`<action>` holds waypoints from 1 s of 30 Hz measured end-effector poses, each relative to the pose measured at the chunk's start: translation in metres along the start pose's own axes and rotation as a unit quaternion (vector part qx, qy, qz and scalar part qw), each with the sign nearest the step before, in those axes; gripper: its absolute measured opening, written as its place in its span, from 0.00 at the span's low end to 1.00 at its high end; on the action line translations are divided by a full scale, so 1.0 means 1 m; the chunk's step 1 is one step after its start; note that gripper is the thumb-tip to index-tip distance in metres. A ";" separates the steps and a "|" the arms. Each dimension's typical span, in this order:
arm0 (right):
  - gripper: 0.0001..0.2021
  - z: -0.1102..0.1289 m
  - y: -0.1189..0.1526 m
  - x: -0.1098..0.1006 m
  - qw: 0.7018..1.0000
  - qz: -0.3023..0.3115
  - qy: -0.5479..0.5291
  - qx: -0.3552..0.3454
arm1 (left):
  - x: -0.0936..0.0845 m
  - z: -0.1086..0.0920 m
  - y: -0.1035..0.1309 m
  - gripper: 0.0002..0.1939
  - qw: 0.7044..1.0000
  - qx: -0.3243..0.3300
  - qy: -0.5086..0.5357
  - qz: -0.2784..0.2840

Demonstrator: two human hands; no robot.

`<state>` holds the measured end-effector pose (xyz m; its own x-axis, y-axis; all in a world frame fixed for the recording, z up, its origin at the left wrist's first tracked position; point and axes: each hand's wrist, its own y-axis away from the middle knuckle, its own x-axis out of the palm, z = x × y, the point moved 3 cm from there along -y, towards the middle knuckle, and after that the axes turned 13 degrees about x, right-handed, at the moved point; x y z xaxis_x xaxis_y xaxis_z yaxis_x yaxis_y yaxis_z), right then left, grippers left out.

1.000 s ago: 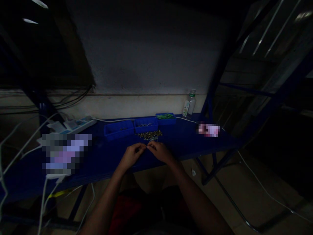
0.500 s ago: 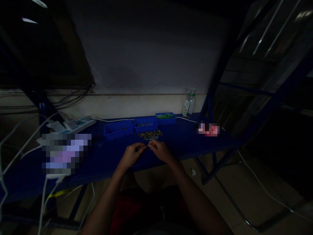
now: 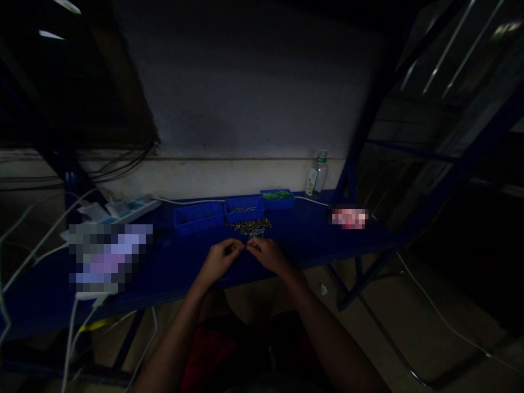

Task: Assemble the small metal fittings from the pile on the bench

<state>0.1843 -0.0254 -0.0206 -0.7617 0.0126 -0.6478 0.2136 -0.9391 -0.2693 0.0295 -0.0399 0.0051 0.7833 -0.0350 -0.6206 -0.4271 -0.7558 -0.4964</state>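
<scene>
My left hand [image 3: 221, 258] and my right hand [image 3: 267, 254] meet fingertip to fingertip over the front of the blue table [image 3: 172, 267]. Both are closed in a pinch. Whatever is between the fingertips is too small and dark to name. Just beyond my fingers lies a pile of small brass-coloured metal pieces [image 3: 251, 225], with some silvery pieces [image 3: 256, 233] at its near edge. Behind the pile stands a blue bin [image 3: 244, 214] holding thin silvery pieces. To its left is a larger blue bin [image 3: 198, 222] with a few small pieces inside.
A blue bin [image 3: 278, 204] of green items stands at the back, near a clear bottle [image 3: 316, 176]. A white power strip [image 3: 135, 209] with plugs and cables lies at left, behind a blurred-out object [image 3: 110, 256]. Another blurred-out object [image 3: 349, 217] lies at right.
My fingertips stay together, with my right hand shifted very slightly left. A thin pale piece seen between the fingers before is now barely visible. The bins and pile have not moved.
</scene>
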 end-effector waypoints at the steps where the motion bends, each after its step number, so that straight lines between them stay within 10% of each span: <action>1: 0.07 0.000 0.000 0.000 1.000 0.001 0.001 -0.001 | 0.000 0.000 0.000 0.15 1.000 0.000 0.003 0.002; 18: 0.08 0.002 0.001 -0.002 1.000 0.001 -0.024 -0.003 | -0.002 0.010 0.002 0.08 0.997 -0.032 0.020 -0.063; 30: 0.08 -0.001 0.000 -0.002 0.999 0.002 -0.039 0.008 | 0.003 0.012 -0.001 0.14 1.000 0.017 -0.016 0.009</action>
<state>0.1862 -0.0248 -0.0194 -0.8063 -0.0181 -0.5913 0.2084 -0.9441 -0.2552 0.0270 -0.0314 -0.0041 0.7614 -0.0270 -0.6477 -0.4559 -0.7327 -0.5053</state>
